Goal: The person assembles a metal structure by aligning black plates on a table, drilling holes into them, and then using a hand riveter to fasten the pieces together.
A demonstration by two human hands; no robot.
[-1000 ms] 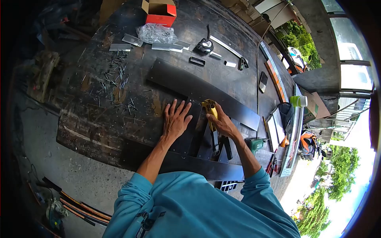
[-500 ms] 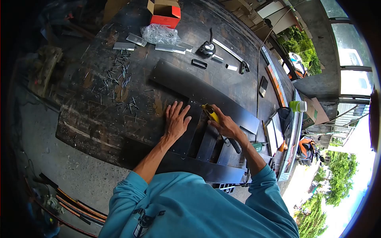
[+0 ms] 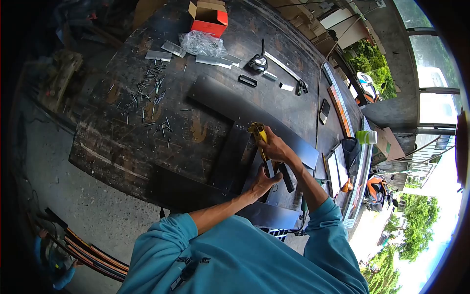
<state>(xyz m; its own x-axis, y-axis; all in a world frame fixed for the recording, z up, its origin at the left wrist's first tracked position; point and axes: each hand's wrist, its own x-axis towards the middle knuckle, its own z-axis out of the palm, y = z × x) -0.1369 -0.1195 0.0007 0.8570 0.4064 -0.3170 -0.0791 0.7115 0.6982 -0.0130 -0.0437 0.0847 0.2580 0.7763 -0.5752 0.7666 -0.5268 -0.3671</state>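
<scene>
A yellow-and-black hand rivet gun (image 3: pixel 258 130) is held over the dark flat metal frame (image 3: pixel 225 103) on the table. My right hand (image 3: pixel 275 147) is closed around its yellow body near the head. Lower down, my left hand (image 3: pixel 265 183) grips one of the handles, its thumb raised along it. A second black handle (image 3: pixel 287 177) sticks out to the right, apart from the first. The frame is made of long dark strips joined by cross strips, partly hidden under my forearms and hands.
Several loose rivets (image 3: pixel 157 88) lie scattered on the left of the worn table (image 3: pixel 117 157). A red box (image 3: pixel 209 22), a plastic bag (image 3: pixel 201 44), a tape measure (image 3: pixel 258 62) and a phone (image 3: pixel 324 111) are farther back. Another person's sleeve (image 3: pixel 63 280) shows at lower left.
My left hand has lifted off the metal frame and moved right to grip the rivet gun's handle. The rivet gun has come slightly up off the joint, its handles spread.
</scene>
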